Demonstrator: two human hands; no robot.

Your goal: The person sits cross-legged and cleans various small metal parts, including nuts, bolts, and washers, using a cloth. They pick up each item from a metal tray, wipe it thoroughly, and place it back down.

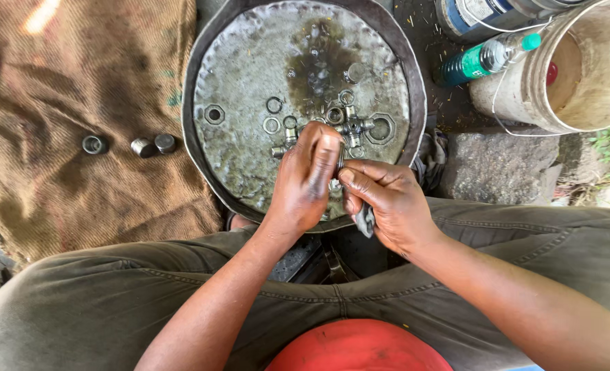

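Nuts, rings [275, 104] in pan [202, 75]; sacking [58, 82] left (three caps [142, 146] on it); bucket [580, 69] right.

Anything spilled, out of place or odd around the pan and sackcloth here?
A dark wet patch pools in the upper middle of the dented round metal pan, among loose rings and nuts. Three small metal caps lie apart on the sackcloth. Both hands, left hand and right hand, close on a small part over the pan's near edge.

The left hand [306, 180] and right hand [380, 200] are hiding most of a small metal part [339, 159] between them. The bucket [580, 103] is running off the right edge; the cans [477, 14] off the top.
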